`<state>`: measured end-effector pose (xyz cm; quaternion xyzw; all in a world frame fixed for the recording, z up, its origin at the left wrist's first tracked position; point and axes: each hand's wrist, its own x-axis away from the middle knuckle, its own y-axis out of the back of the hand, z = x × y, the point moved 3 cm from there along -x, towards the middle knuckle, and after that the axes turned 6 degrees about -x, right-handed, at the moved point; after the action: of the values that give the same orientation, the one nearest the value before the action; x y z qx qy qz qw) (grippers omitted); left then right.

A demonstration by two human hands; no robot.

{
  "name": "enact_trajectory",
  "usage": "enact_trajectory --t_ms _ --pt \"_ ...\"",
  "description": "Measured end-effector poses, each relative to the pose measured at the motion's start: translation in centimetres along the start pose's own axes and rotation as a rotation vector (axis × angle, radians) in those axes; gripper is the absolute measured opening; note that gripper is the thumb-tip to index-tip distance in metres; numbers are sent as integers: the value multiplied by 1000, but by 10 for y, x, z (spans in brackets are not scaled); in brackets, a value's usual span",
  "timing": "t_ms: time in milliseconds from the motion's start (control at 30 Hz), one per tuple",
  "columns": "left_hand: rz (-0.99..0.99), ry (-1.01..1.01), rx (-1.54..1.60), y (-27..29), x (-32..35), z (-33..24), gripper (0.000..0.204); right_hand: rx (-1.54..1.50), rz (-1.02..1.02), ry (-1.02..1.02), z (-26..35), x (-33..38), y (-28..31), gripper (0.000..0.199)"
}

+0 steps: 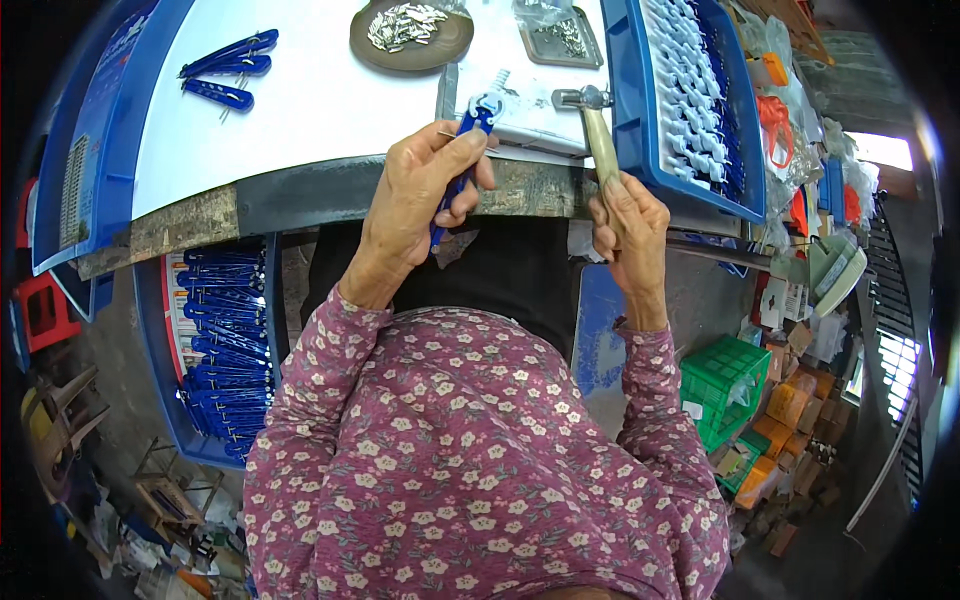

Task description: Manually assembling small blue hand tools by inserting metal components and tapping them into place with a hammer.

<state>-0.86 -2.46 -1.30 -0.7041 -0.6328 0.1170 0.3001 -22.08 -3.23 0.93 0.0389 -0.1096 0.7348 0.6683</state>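
Note:
My left hand (418,195) is closed around a blue-handled hand tool (480,110) with a round silver metal head, like pliers or pruning shears; its exact kind is unclear. A small coil spring (501,78) shows just beyond the tool's head. The tool is over the table's front edge, beside a flat metal block (540,132). My right hand (632,225) grips a hammer (603,145) by its wooden handle. The hammer's steel head is above the block's right end, apart from the blue tool.
Blue handles (228,68) lie on the white tabletop (300,120). A brown dish (438,58) holds small metal pins, and a small tray (590,60) holds tiny parts. A blue bin (650,165) of pale parts stands right; another bin (160,375) of blue-handled tools sits lower left. A green crate (715,385) stands right.

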Motion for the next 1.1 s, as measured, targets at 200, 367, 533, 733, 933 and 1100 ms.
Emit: enact_trajectory --t_ms 200,367,533,733,933,1100 --pt "-98 -109 -160 9 0 -12 21 333 111 30 1 1 5 29" --pt "-173 -122 -162 17 1 -19 17 1066 77 304 16 8 10 28" --pt "-177 -109 -153 20 1 -18 17 1271 52 396 46 15 -5 26" --pt "-179 -109 -135 19 1 -18 16 1198 93 510 65 7 -14 20" --pt "-160 -91 -86 17 2 -16 17 1154 234 589 83 -25 -32 15" --pt "-120 -102 -5 18 6 -7 17 1051 488 493 79 -82 -73 18"
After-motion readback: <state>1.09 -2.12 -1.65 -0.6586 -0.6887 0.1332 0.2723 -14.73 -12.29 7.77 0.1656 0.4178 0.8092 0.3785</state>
